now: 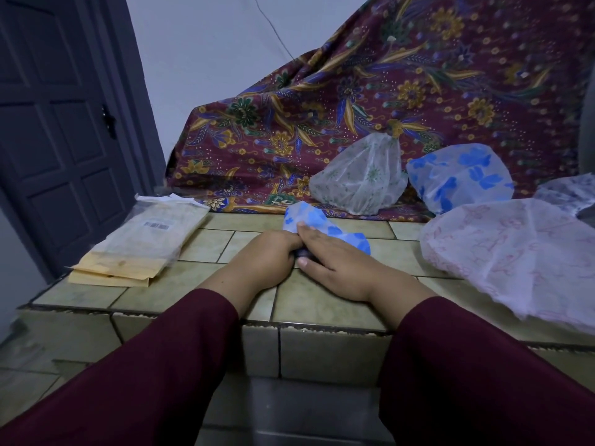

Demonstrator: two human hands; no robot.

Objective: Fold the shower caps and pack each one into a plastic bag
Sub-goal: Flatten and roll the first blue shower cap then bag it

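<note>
A stack of plastic bags lay at the left of the tiled ledge. At the middle, the left hand was curled around the near end of a folded blue-flowered shower cap, gripping it, while the right hand lay flat with straight fingers pressing the cap against the tiles. Behind, against a patterned cloth, sat a green-dotted cap and a blue-flowered cap; a pink-printed cap lay spread at the right.
</note>
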